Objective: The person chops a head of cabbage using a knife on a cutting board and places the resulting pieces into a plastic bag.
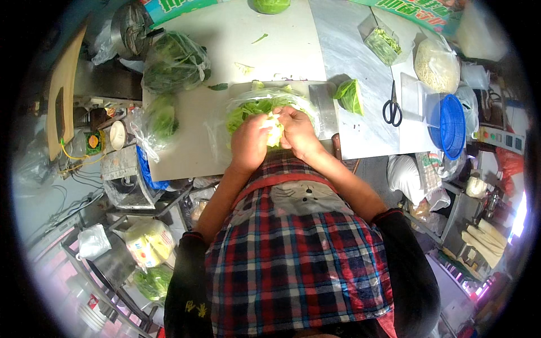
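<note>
My left hand point(250, 141) and my right hand point(299, 132) meet in front of my apron, both gripping a pale yellow-green cabbage piece point(274, 130). Motion blurs the left hand a little, and fingers cover part of the piece. Just beneath them, torn green leaves point(241, 116) fill a clear plastic bag or bag-lined container point(302, 101); which of the two cannot be told. A cleaver's broad blade point(322, 100) lies to its right, with a brown handle point(337, 145) near the table edge. Beyond the blade sits a cut cabbage wedge point(351, 96).
Black-handled scissors point(392, 110), a blue plastic basket point(451, 126) and a bag of pale strands point(436, 67) occupy the right side. Bagged greens point(175, 62) and another wrapped vegetable point(161, 120) lie left. At the far edge is a whole cabbage point(270, 5), near a tub of chopped greens point(382, 45).
</note>
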{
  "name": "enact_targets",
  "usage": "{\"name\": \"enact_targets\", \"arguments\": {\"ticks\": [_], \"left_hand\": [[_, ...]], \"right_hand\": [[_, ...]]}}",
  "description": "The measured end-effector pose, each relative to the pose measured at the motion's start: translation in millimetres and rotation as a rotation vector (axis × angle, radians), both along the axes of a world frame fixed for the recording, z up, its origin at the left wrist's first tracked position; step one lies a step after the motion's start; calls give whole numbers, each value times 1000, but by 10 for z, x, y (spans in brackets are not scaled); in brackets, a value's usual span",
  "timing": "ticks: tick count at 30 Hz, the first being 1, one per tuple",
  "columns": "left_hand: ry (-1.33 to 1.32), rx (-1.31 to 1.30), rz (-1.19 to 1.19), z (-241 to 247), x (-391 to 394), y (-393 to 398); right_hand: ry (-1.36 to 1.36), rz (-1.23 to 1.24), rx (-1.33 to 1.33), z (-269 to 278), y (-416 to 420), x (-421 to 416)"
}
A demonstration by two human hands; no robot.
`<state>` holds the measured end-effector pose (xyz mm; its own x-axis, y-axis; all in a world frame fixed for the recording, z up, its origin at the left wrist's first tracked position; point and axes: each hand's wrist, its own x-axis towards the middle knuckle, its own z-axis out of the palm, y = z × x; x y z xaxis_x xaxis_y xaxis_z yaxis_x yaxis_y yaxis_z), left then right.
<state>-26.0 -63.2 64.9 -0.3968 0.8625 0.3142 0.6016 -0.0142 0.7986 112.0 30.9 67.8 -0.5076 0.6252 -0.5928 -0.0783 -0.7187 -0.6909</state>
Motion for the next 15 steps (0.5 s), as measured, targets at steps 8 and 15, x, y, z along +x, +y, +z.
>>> {"name": "enact_targets", "arguments": {"ticks": [8, 15], "left_hand": [[194, -376, 21, -35, -287, -110], [241, -277, 23, 219, -381, -267]], "right_hand": [[-394, 379, 780, -21, 79, 26], [-508, 434, 1112, 177, 160, 197]]}}
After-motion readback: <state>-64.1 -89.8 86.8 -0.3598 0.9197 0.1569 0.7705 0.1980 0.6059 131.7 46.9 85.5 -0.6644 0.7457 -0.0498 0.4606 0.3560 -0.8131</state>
